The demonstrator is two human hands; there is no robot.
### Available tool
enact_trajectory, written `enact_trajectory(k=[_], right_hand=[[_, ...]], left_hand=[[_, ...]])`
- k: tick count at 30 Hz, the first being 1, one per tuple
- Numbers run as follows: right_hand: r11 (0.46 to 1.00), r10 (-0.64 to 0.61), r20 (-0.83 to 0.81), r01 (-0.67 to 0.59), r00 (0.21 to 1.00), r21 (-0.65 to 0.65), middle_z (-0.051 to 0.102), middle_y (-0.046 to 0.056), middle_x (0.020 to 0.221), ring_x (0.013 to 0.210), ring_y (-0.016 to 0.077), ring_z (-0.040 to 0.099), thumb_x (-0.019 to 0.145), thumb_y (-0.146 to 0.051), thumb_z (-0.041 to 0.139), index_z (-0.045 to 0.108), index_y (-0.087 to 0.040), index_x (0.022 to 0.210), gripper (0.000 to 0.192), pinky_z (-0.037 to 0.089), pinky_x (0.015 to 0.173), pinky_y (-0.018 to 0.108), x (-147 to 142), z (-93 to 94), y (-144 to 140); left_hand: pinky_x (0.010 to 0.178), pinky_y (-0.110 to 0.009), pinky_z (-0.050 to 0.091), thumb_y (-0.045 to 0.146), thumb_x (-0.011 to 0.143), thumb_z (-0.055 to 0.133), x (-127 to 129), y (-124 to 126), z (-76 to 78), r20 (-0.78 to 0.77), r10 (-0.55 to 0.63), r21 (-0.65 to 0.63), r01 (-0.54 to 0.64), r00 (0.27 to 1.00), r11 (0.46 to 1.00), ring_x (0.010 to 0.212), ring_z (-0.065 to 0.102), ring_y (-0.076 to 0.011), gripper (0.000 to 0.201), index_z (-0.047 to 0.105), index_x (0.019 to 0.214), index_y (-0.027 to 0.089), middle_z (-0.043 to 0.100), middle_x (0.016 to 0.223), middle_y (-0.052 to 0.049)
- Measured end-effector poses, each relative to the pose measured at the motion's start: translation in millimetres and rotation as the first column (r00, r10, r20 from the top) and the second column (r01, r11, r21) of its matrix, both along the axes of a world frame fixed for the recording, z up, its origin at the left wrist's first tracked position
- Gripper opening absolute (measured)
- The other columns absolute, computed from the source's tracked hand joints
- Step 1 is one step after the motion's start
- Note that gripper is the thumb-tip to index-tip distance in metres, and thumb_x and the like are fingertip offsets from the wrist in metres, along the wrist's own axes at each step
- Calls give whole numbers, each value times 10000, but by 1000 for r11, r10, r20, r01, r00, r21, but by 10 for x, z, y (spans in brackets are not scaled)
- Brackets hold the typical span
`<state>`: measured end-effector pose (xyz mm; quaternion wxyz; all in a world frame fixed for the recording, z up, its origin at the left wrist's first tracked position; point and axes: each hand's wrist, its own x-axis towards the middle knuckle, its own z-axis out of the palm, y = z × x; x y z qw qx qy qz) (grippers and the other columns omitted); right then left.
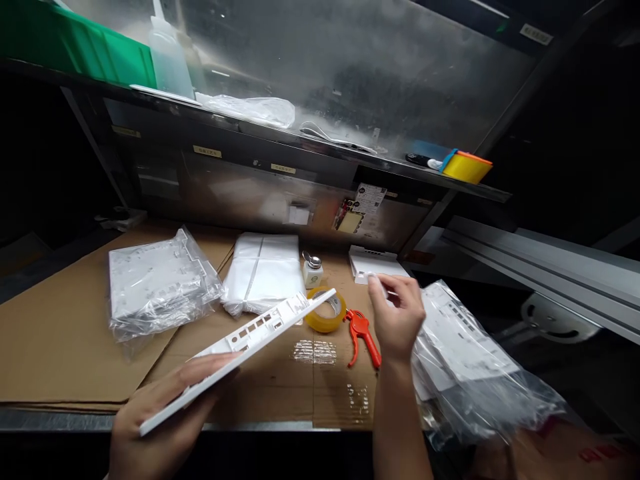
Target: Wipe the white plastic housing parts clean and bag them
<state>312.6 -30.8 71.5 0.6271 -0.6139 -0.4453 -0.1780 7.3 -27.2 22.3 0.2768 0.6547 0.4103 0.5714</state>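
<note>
My left hand (165, 407) is closed around the lower end of a white plastic housing panel (245, 343), tilted up to the right, with rectangular cutouts along its side. My right hand (400, 313) is raised right of the panel, apart from it, fingers pinched on a small white wad (384, 291) mostly hidden by them. Behind that hand a similar white housing (375, 263) lies on the table. Below and left of it are a red air blow gun (363, 337) and a roll of yellowish tape (325, 320), partly covered by the panel's tip.
Bagged white housings lie at left (155, 280) and right (465, 340). A stack of clear plastic bags (265, 267) and a pump-top bottle (313, 272) stand at the back of the cardboard-covered table (280, 393). The metal shelf (340, 150) above holds a squeeze bottle (170, 60) and green bin (85, 47).
</note>
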Motion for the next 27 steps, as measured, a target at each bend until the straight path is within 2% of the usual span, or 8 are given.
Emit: enact_trajectory(k=[4, 10, 15, 19, 22, 24, 26, 27], right_hand=[[992, 121, -148, -115, 982, 47, 673, 44, 970, 862, 188, 660, 893, -355, 768, 768, -211, 924, 148, 551, 747, 336, -92, 81, -206], [914, 365, -431, -406, 826, -3, 744, 26, 883, 658, 145, 704, 951, -408, 709, 700, -204, 1064, 234, 591, 638, 287, -412, 62, -362], [697, 623, -475, -717, 621, -22, 718, 103, 1258, 638, 118, 705, 1036, -389, 578, 596, -229, 1143, 194, 579, 544, 257, -693, 44, -340], [555, 680, -457, -810, 573, -188, 726, 82, 1138, 783, 153, 719, 1050, -392, 551, 584, -224, 1172, 210, 617, 688, 297, -840, -36, -289], [598, 675, -428, -785, 601, -159, 724, 45, 996, 816, 172, 730, 1040, -379, 573, 593, -226, 1134, 181, 614, 717, 306, -876, -122, -260], [656, 663, -419, -752, 620, -74, 723, 36, 988, 825, 176, 741, 1039, -354, 572, 594, -235, 1135, 154, 620, 714, 308, -894, -186, -267], [710, 654, -366, -704, 662, -5, 731, 38, 1004, 875, 185, 748, 1036, -321, 573, 600, -244, 1138, 132, 627, 752, 324, -915, -262, -299], [728, 649, -327, -686, 687, 4, 740, 41, 1011, 904, 192, 749, 1030, -306, 579, 604, -247, 1139, 127, 626, 771, 330, -923, -302, -323]], left_hand=[[791, -216, 652, 404, 753, 897, -23, 126, 29, 101, -51, -256, 75, 994, 964, 827, 802, -229, 210, 838, 907, 276, 830, 885, 1], [722, -217, 646, 395, 698, 938, 7, 217, 11, 142, -111, -308, 151, 984, 939, 779, 796, -239, 264, 842, 880, 229, 831, 866, -57], [714, -252, 636, 394, 743, 910, 86, 174, 133, 168, -186, -327, 232, 968, 916, 789, 786, -256, 229, 854, 883, 222, 828, 880, -76], [769, -333, 646, 394, 786, 879, 117, 121, 222, 202, -217, -346, 277, 955, 897, 818, 783, -293, 186, 857, 855, 223, 824, 883, -84], [1109, -405, 531, 413, 762, 907, 135, 133, 196, 249, -189, -265, 255, 950, 930, 1141, 729, -329, 251, 854, 937, 241, 816, 1089, -92], [1265, -383, 340, 533, 699, 927, 143, 176, 149, 401, -122, -215, 223, 908, 951, 1439, 521, -311, 555, 794, 1173, 274, 688, 1417, -69], [1266, -376, 321, 759, 730, 774, 145, 236, 117, 652, -77, -298, 348, 754, 889, 1548, 357, -298, 783, 683, 1352, 293, 514, 1606, -40], [1236, -397, 373, 842, 781, 641, 144, 270, 114, 763, -52, -354, 484, 644, 801, 1544, 359, -316, 836, 649, 1390, 269, 494, 1619, -55]])
